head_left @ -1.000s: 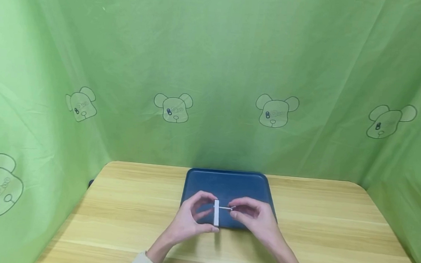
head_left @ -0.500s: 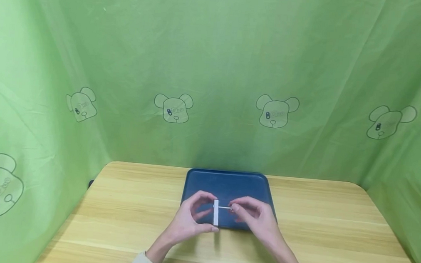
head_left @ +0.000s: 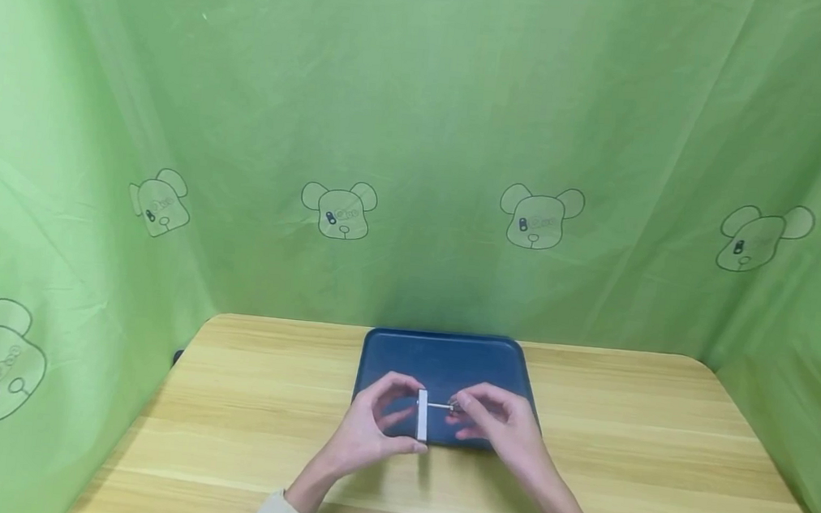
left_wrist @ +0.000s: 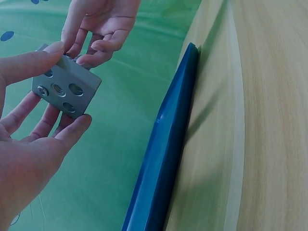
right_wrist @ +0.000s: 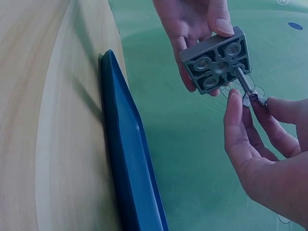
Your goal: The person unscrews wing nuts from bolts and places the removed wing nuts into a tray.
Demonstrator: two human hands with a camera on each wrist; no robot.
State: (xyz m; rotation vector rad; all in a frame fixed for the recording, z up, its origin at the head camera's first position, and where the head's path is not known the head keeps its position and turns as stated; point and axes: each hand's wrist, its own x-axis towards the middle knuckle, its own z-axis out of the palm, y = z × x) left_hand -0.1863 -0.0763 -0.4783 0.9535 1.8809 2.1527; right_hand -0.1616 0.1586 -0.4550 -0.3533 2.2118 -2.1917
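A grey square plate (left_wrist: pixel 66 89) with several round holes stands on edge above the tray, its flat faces turned sideways. My left hand (head_left: pixel 369 428) grips it by opposite edges, thumb below and fingers on top in the head view. A threaded bolt (right_wrist: pixel 244 79) runs through a corner hole and sticks out of the recessed face toward the right; its round head (left_wrist: pixel 43 91) shows on the other face. Near the bolt's free end sits a shiny wing nut (right_wrist: pixel 253 98). My right hand (head_left: pixel 508 432) has its thumb and fingertips on this wing nut, pinching it.
Beneath the hands a dark blue tray (head_left: pixel 446 357) lies on the wood-grain table (head_left: pixel 258 406). A green curtain (head_left: pixel 422 127) with printed bear heads hangs behind the table and on both sides.
My right thumb and fingers have shifted around the wing nut, the thumb rising over its end. The left hand and the plate stay in place.
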